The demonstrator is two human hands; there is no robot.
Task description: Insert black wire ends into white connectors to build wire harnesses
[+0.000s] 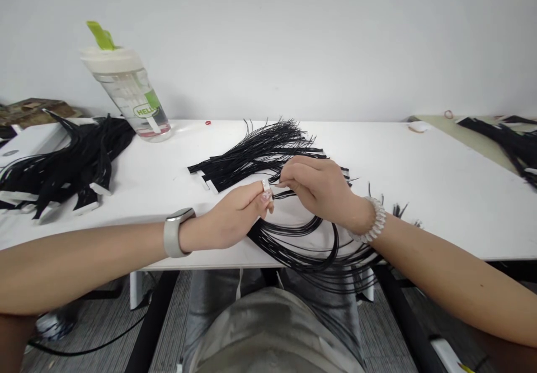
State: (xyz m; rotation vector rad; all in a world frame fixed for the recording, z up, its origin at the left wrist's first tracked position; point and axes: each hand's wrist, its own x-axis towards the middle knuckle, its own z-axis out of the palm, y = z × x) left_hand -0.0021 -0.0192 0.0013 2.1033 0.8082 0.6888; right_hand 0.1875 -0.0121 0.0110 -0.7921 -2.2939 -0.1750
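One white connector (267, 187), pinched in left hand (237, 215)

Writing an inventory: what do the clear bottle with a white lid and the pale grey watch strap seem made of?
The clear bottle: probably glossy hard plastic, see-through with highlights; glass is possible. The pale grey watch strap: likely matt silicone, smooth without visible weave.
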